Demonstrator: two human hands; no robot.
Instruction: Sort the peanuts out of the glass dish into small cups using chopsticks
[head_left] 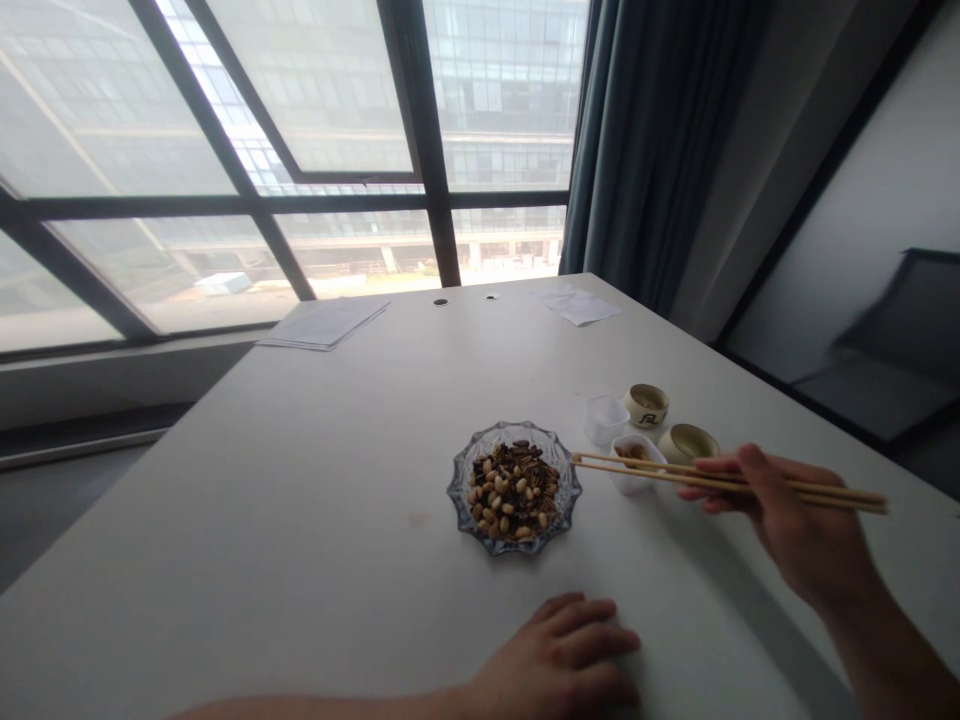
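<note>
My right hand grips a pair of wooden chopsticks that point left. Their tips are just off the right rim of a scalloped glass bowl; whether they pinch anything is too small to tell. Pale nuts lie in the bowl among dark seeds. Below the chopsticks stands a small white plastic cup with some brown pieces in it. Flat on the table in front of the bowl rests my left hand, open, fingers apart and holding nothing.
A second small white cup and two ceramic cups, one partly behind my right hand, stand right of the bowl. Papers lie at the far left of the white table, and a crumpled sheet at the back right.
</note>
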